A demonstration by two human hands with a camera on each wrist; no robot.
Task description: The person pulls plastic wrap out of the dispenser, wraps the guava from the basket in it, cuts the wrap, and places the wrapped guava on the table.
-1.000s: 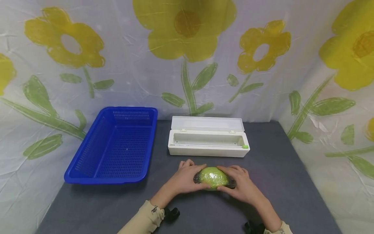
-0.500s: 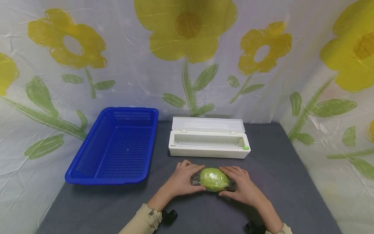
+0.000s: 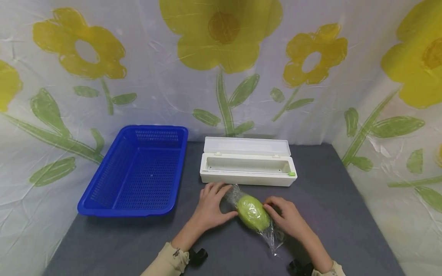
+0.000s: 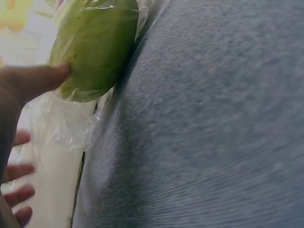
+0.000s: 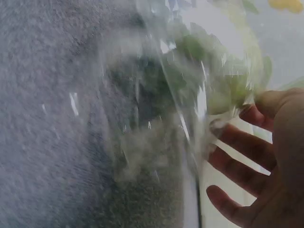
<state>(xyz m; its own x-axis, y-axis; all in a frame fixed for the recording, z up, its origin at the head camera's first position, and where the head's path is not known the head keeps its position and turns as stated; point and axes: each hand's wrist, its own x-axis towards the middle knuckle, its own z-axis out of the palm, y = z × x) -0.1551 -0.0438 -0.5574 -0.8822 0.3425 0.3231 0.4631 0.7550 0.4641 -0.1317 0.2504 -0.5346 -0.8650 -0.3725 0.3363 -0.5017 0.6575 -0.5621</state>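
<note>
Green fruit in clear film lies slanted at lower centre of frame; left hand spread, thumb touching fruit; right hand pinches clear film at fruit's right side; white box, lid raised, above; blue basket left of centre.

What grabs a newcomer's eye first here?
Probably the large, perforated blue plastic basket on the left of the dark grey tabletop. Next, the shiny green oval fruit in crinkled clear plastic film, front and centre between the left hand and right hand. Just beyond it sits a long white rectangular box, lid open.
</note>
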